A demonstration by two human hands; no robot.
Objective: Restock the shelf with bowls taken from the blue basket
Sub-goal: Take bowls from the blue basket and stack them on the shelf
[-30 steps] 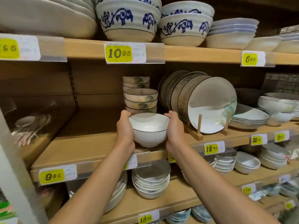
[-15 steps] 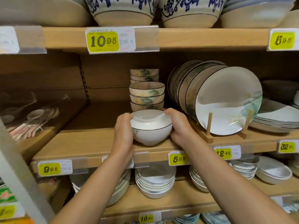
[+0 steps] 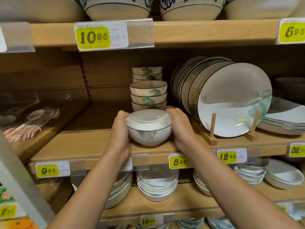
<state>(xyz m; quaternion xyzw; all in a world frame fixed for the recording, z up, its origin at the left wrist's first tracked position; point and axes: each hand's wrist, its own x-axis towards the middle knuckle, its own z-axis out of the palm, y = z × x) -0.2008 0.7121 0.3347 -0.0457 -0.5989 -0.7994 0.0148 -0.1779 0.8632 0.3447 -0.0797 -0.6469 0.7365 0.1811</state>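
Note:
A white bowl (image 3: 148, 128) with a thin dark rim and a green-yellow painted patch rests with its foot on the front of the middle wooden shelf (image 3: 85, 146). My left hand (image 3: 119, 129) cups its left side and my right hand (image 3: 180, 126) cups its right side. Directly behind it stands a stack of three matching bowls (image 3: 148, 95), with another stack (image 3: 146, 73) further back. The blue basket is out of view.
Upright plates (image 3: 231, 100) lean in a wooden rack (image 3: 212, 128) just right of my right hand. Flat plates (image 3: 283, 119) lie at far right. Spoons (image 3: 33, 119) sit at left. Large bowls (image 3: 118, 9) fill the shelf above, white bowls (image 3: 157, 187) the shelf below.
Both hands carried the bowl forward and down onto the middle shelf, in front of the matching stack. The view moved closer to the shelf.

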